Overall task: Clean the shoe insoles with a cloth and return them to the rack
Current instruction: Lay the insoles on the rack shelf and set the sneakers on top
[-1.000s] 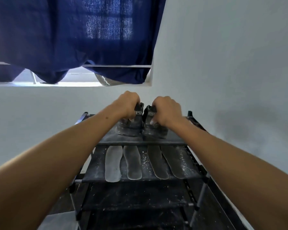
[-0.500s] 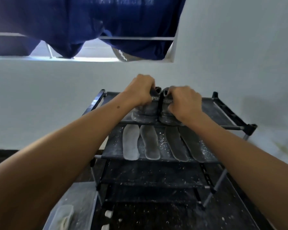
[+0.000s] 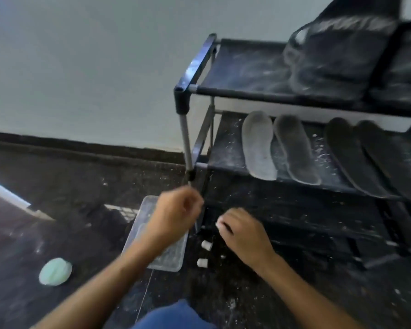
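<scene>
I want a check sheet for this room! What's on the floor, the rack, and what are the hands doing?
Surface: dark floor, speckled with white bits.
Job's things: two grey insoles and two black insoles lie side by side on the middle shelf of the rack; dusty black shoes on the top shelf. No cloth clearly seen.
Clutter: clear tray on the floor, two small white caps, pale green round thing.
Hands: left hand loosely curled over the tray; right hand curled, a small white bit showing at its fingers, too blurred to name.
Cables: nothing seen.
Surroundings: plain pale wall with dark skirting.
</scene>
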The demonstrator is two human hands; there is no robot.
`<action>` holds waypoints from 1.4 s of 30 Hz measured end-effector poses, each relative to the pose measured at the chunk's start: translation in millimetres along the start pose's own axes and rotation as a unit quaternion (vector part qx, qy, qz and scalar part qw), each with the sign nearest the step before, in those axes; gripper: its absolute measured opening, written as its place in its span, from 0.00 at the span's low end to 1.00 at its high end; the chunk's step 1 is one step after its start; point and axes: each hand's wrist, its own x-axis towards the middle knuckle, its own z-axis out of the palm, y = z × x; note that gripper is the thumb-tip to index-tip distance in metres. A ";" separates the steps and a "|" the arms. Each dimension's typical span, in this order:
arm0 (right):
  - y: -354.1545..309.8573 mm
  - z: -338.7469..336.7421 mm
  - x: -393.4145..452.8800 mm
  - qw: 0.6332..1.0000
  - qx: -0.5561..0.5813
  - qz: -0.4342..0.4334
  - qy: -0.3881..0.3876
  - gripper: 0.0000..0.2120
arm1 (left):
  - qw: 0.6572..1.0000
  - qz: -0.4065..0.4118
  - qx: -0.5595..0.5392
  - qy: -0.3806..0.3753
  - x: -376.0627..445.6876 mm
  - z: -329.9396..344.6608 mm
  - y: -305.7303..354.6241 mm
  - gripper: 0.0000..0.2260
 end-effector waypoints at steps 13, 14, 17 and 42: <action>64.3 202.2 -7.3 0.938 0.022 0.178 -0.295 0.08 | 0.924 -0.167 0.107 -0.328 -75.7 199.3 -146.5 0.15; 66.4 212.6 -6.5 0.938 0.013 0.177 -0.296 0.07 | 0.919 -0.168 0.121 -0.337 -74.6 207.7 -149.1 0.16; 70.8 229.9 -4.8 0.939 -0.031 0.172 -0.296 0.06 | 0.908 -0.170 0.147 -0.354 -74.6 222.0 -155.8 0.16; -2.5 309.5 35.2 0.974 0.031 0.044 -0.220 0.11 | 0.930 -0.361 0.075 0.014 -99.3 155.6 -214.5 0.03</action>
